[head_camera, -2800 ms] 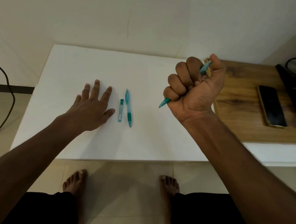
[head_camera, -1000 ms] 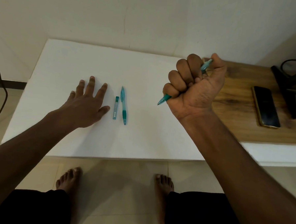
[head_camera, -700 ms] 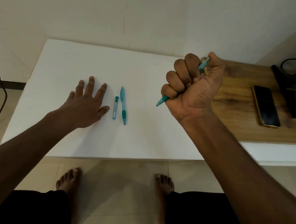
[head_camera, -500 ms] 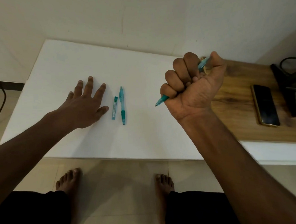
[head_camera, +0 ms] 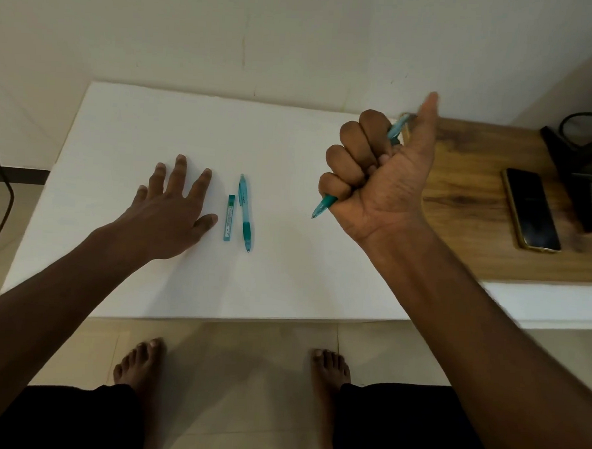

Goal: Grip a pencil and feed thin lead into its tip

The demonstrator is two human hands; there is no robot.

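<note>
Your right hand (head_camera: pixel 379 180) is raised above the white board (head_camera: pixel 292 138) near its right edge, four fingers curled tight round a teal pencil (head_camera: pixel 324 205) with its tip poking out below the fist and the thumb standing straight up, off the cap. Your left hand (head_camera: pixel 171 214) lies flat on the board with fingers spread, just beside a lead case (head_camera: pixel 230 217) and a second pencil (head_camera: pixel 245 211) lying side by side toward the board's middle.
</note>
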